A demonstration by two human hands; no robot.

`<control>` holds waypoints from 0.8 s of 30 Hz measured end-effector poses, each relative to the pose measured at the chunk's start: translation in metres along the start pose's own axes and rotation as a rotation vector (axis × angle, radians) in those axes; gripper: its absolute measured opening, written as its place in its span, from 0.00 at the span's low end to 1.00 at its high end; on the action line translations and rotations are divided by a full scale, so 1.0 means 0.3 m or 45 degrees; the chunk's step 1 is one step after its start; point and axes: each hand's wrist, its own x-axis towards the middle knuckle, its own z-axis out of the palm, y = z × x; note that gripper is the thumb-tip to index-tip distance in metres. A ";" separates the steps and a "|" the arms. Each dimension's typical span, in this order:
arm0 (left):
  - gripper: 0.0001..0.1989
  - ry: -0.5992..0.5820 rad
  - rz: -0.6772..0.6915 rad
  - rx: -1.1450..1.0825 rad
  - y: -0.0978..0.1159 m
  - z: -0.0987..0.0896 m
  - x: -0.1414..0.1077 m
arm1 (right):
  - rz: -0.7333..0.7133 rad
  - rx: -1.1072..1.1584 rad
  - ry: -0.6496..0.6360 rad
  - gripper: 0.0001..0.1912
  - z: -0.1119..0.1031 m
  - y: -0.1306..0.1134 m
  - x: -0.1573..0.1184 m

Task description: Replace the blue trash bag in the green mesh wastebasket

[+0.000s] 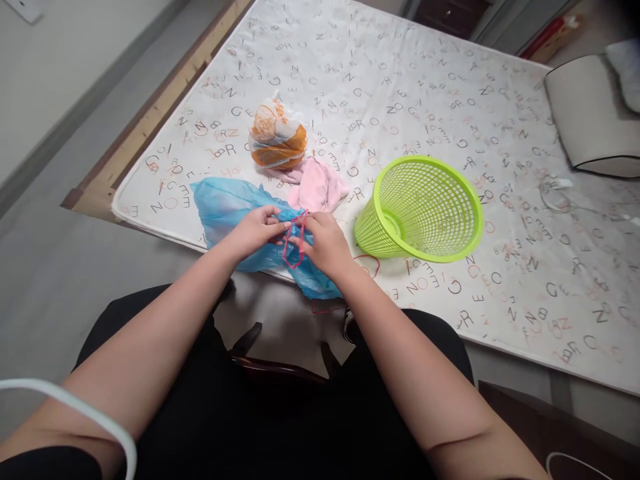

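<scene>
A blue plastic bag (227, 203) lies at the near edge of the bed-like surface, its gathered part between my two hands. My left hand (260, 230) closes on the gathered plastic from the left. On the other side, my right hand (325, 243) pinches a thin red string (293, 257), which loops around the bag's gathered neck. One end of the bag hangs over the edge below my right hand. Just beyond my hands lies a crumpled pink cloth (317, 187). The fingertips are partly hidden by plastic and string.
A green mesh basket (425, 257) stands tilted to the right of my hands. Behind the cloth sits a clear bag with orange contents (277, 147). A beige box-like object (590, 113) and a pale cable (555, 197) are at the right. The letter-printed surface (500, 267) has a wooden-edged frame at left.
</scene>
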 end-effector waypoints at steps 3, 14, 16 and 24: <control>0.25 -0.062 -0.012 0.013 0.009 0.002 -0.006 | 0.009 0.003 -0.016 0.14 0.016 0.023 0.003; 0.23 0.239 -0.048 -0.074 0.007 0.005 0.013 | 0.027 -0.048 -0.039 0.07 0.001 0.004 0.007; 0.23 0.289 -0.035 -0.134 0.006 0.005 0.016 | -0.031 -0.004 -0.077 0.07 0.009 0.002 0.006; 0.21 0.359 -0.026 -0.421 0.018 0.013 0.008 | -0.196 0.071 -0.207 0.06 0.026 0.006 -0.002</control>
